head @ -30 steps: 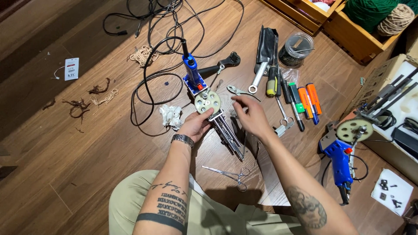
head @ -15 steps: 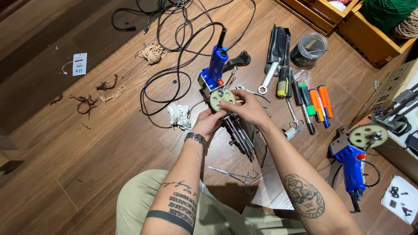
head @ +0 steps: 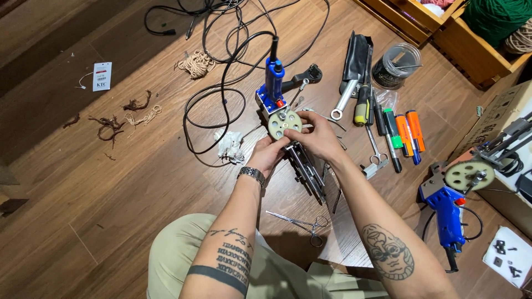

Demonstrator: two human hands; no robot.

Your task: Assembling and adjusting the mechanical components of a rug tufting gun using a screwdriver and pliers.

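Observation:
A blue tufting gun (head: 275, 83) with a pale round gear (head: 284, 124) and a dark metal frame (head: 307, 171) lies on the wooden floor in front of me. My left hand (head: 268, 156) grips the machine from the near left side, just under the gear. My right hand (head: 318, 137) closes on it from the right, fingertips touching the gear's edge. Its black cord (head: 221, 94) loops away across the floor.
A second blue tufting gun (head: 450, 210) lies at the right by a cardboard box (head: 499, 119). Wrench (head: 344, 99), screwdriver (head: 362, 105), orange and green markers (head: 407, 133), a clear tub (head: 395, 65), scissors (head: 302, 224), crumpled tissue (head: 230, 147) and yarn scraps (head: 195, 63) surround me.
The view has shifted, so the machine sits more central. My right hand has moved from beside the gear onto its edge; both hands stay on the machine.

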